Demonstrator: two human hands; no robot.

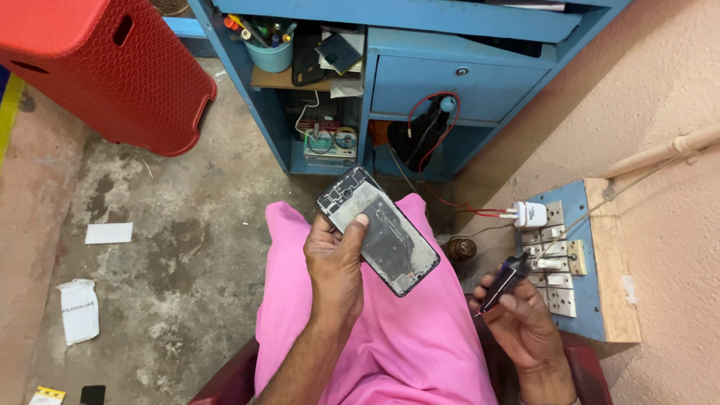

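Observation:
My left hand point(335, 264) holds an opened phone frame point(379, 229) over my lap, thumb pressed on its bare metal inner plate. The frame is tilted, its camera end pointing up and left. My right hand point(517, 319) is lower right, gripping a small dark tool point(504, 280) with a thin tip, held apart from the phone. Pink cloth point(390, 337) covers my lap beneath both hands.
A blue wooden desk point(457, 82) with a drawer, a cup of pens point(268, 51) and wires stands ahead. A blue switchboard point(562, 255) with a white charger point(529, 215) hangs on the right wall. A red plastic stool point(112, 75) is at upper left. Paper scraps point(79, 309) lie on the concrete floor.

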